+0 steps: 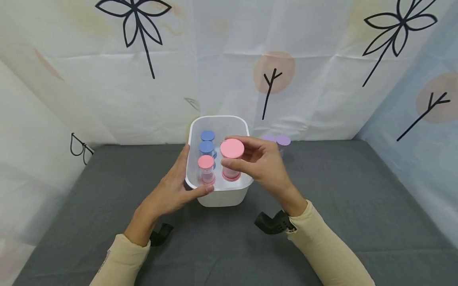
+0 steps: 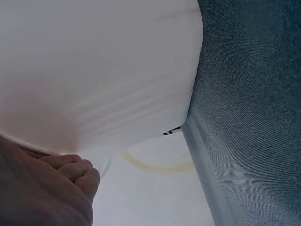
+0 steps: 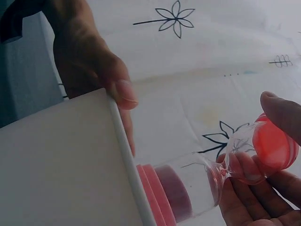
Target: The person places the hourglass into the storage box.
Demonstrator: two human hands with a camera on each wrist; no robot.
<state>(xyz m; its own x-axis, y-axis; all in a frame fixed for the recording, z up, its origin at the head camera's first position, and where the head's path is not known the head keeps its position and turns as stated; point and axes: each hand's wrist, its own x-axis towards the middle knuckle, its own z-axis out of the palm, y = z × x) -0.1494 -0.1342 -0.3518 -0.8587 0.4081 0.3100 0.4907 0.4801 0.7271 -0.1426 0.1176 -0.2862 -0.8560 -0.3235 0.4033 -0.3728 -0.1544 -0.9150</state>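
Note:
A white plastic bin [image 1: 222, 198] stands on the grey cloth, holding several sand timers. My left hand [image 1: 171, 190] grips the bin's left side and front corner, its thumb over the rim; in the left wrist view, its fingers [image 2: 77, 169] lie along the outer wall. My right hand [image 1: 266, 165] holds a pink-capped sand timer [image 3: 277, 143] by its upper end, upright over the bin's right part. The right wrist view shows the timer's clear waist and pink sand; the rim hides part of its base. To its left stands a smaller pink-capped sand timer [image 1: 206, 169].
Blue-capped sand timers [image 1: 207, 147] stand farther back inside the bin. Behind my right hand, outside the bin, are two purple-capped sand timers [image 1: 283, 140], partly hidden. A printed white curtain [image 1: 222, 79] hangs along the table's back edge.

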